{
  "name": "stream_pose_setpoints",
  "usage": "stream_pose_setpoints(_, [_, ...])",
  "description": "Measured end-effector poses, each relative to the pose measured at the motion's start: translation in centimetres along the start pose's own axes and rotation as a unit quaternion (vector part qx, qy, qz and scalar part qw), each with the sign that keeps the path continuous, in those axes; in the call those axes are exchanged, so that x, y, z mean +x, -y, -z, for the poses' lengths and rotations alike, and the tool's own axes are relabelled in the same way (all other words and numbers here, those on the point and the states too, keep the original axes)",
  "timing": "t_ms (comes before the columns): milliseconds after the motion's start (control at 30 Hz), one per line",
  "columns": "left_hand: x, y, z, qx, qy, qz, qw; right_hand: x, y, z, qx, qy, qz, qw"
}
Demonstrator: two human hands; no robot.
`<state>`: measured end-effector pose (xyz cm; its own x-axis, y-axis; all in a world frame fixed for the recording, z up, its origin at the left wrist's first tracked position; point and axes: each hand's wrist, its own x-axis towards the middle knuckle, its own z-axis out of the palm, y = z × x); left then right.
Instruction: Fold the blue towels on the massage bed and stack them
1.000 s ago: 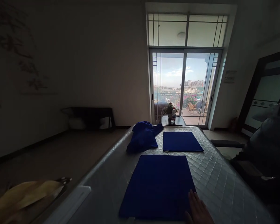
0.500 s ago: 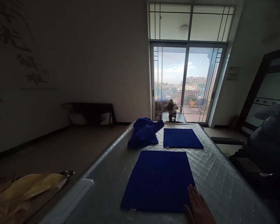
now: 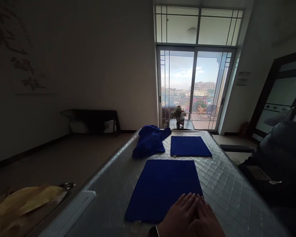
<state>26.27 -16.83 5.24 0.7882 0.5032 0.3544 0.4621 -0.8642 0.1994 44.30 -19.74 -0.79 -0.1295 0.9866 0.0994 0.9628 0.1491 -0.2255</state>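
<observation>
At the right edge of a flat blue four-sided cloth (image 3: 160,187), the left hand (image 3: 181,212) and right hand (image 3: 207,217) lie outstretched, gripping nothing.

1. Straight ahead of you, a glazed sliding door (image 3: 177,74) looks onto a balcony, where a rocking chair (image 3: 203,112) stands.
2. Before that door, you see a small dark table (image 3: 173,124) bearing a potted plant (image 3: 178,113), with a bottle (image 3: 182,120) just to its right.
3. To your left, a low dark bench (image 3: 93,116) stands by the wall, which carries large written characters (image 3: 24,66).
4. Low on your left lies yellowish fabric (image 3: 37,197).
5. On your right are a bulky dark armchair (image 3: 283,148) and, beyond it, a dark-framed door (image 3: 280,90).
</observation>
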Motion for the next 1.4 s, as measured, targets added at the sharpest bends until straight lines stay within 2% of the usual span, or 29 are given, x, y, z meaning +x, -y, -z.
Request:
stream_pose_setpoints(100, [-2.0,1.7,-0.6,0.02,0.021,0.043,0.999,-0.1,0.6,1.8,0.013,0.071,-0.005,0.997])
stream_pose_setpoints(233, [-6.5,5.0,-0.5,0.065,0.041,0.17,0.982,-0.4,1.3,2.6,0.021,0.061,-0.02,0.998])
stream_pose_setpoints(367, [-12.1,8.5,0.6,0.101,0.037,0.326,0.939,-0.5,1.2,2.2,0.033,0.056,-0.017,0.998])
stream_pose_setpoints(467, [-14.7,9.4,1.7,0.092,0.051,0.376,0.921,-0.4,1.1,2.2,0.029,0.061,-0.023,0.997])
stream_pose_setpoints(633, [-14.7,8.0,3.3,0.061,0.075,0.404,0.91,-0.5,0.9,2.1,0.025,0.063,-0.02,0.998])
stream_pose_setpoints(833, [-14.3,6.9,5.4,0.024,0.076,0.407,0.91,-0.4,0.8,2.0,0.01,0.047,-0.012,0.999])
stream_pose_setpoints(1000, [-15.8,7.3,6.1,0.015,0.067,0.444,0.893,-0.6,1.6,3.5,-0.016,0.091,-0.02,0.996])
stream_pose_setpoints(1100, [-16.6,7.9,5.9,0.019,0.073,0.441,0.894,-0.4,1.9,4.8,-0.031,0.117,-0.017,0.993])
stream_pose_setpoints(1167, [-16.6,8.4,5.7,0.027,0.08,0.437,0.896,0.3,2.0,5.8,-0.038,0.11,-0.009,0.993])
stream_pose_setpoints(1300, [-14.1,8.9,5.7,0.054,0.065,0.413,0.907,2.9,2.8,7.4,-0.041,0.08,0.006,0.996])
stream_pose_setpoints(1400, [-9.3,7.9,5.2,0.068,0.024,0.324,0.943,5.0,3.4,7.0,-0.035,0.081,-0.008,0.996])
